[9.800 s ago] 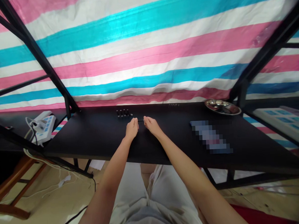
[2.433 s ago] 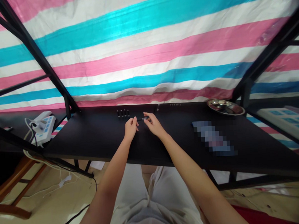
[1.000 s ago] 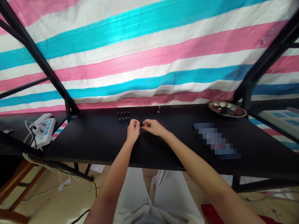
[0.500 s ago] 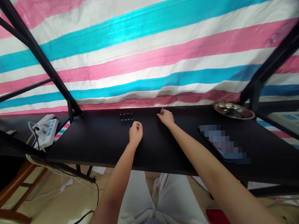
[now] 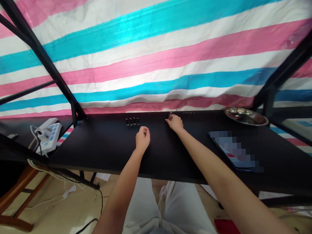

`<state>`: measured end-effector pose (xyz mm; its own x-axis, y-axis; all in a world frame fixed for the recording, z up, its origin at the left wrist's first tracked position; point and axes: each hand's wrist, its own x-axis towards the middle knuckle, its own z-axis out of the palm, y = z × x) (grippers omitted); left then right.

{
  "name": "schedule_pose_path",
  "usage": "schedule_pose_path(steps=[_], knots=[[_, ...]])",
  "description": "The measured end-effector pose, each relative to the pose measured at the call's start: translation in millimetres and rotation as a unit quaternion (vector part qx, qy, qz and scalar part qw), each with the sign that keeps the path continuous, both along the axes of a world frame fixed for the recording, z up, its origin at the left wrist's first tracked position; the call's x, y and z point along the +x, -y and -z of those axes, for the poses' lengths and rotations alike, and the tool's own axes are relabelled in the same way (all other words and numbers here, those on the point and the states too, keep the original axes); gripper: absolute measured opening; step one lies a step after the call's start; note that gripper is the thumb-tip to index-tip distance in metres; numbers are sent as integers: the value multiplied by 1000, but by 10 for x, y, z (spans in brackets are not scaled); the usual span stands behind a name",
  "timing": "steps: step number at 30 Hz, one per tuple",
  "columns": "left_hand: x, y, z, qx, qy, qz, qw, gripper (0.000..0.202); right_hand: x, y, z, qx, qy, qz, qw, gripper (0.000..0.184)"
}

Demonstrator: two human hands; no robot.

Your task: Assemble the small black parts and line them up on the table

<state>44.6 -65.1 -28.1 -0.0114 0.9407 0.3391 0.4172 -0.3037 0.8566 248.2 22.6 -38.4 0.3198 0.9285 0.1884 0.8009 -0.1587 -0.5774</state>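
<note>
My left hand is held above the middle of the black table, fingers curled into a closed shape; whatever it holds, if anything, is hidden. Close to the back edge, my right hand has its fingers pinched together. A tiny pale piece shows just beyond those fingertips, and I cannot tell whether they grip it. Left of my left hand, several small dark cylinders with light ends form a row. Behind and right of my right hand lie several tiny greyish pieces in a line.
A round shiny metal tray sits at the back right. Nearer me is a dark flat item, partly pixelated. White power strips with cables rest at the left. Black metal frame bars and a striped sheet bound the table.
The whole view has shifted slightly. Both hands keep nearly the same pose and place, and the small pieces on the table appear unmoved.
</note>
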Motion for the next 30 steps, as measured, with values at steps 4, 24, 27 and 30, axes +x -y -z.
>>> schedule_pose_path(steps=[4, 24, 27, 30], knots=[[-5, -12, 19, 5, 1, 4, 1000, 6, 83, -10, 19, -16, 4, -10, 1000, 17], [-6, 12, -7, 11, -31, -4, 999, 7, 122, -35, -11, -26, -10, 7, 1000, 18], [-8, 8, -16, 10, -49, -9, 999, 7, 152, -23, 2, -17, -44, 2, 999, 18], [-7, 22, -33, 11, -79, -13, 997, 9, 155, 62, 25, 27, -126, 8, 992, 27]])
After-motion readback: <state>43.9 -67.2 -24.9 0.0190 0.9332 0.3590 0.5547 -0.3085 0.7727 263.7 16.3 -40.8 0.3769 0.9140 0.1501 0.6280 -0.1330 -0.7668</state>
